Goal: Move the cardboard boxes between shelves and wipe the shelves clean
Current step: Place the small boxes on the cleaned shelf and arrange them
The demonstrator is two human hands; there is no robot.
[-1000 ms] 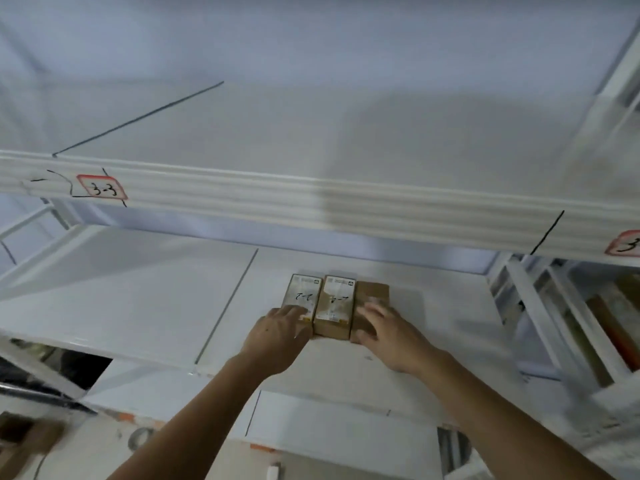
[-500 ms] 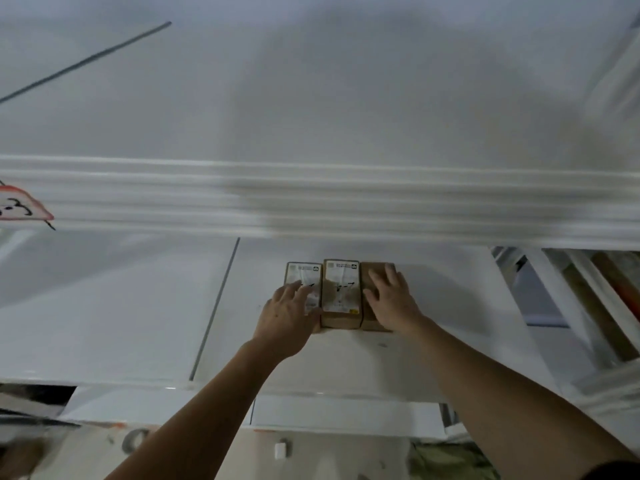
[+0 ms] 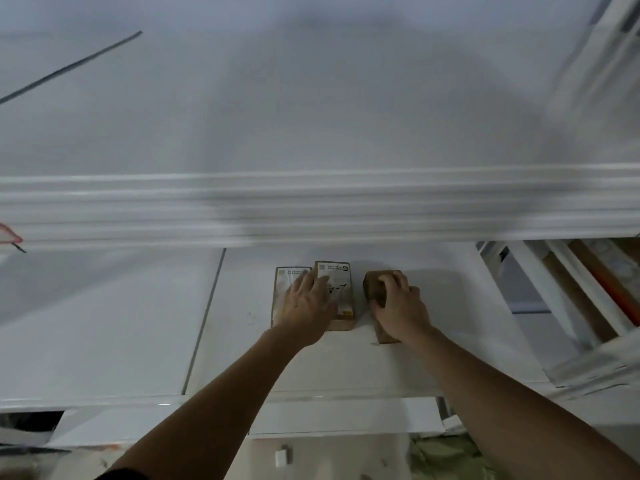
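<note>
Boxes, cardboard, small: I judge them light, stiff. My right hand [image 3: 398, 308] grips the plain box [image 3: 375, 285] across its sides; left hand [image 3: 306, 303] rests flat on two labelled boxes [image 3: 341, 289].

Three cardboard boxes [image 3: 334, 296], two hands [image 3: 304, 303]

White shelf [image 3: 433, 341] with three small cardboard boxes [image 3: 337, 299], rightmost set apart.

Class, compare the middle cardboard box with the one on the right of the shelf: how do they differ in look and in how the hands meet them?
The middle box shows a white printed label on top; the right box shows plain brown card. The left hand lies across the middle box, while the right hand grips the right box. A gap separates them. Both rest on the white shelf.
</note>
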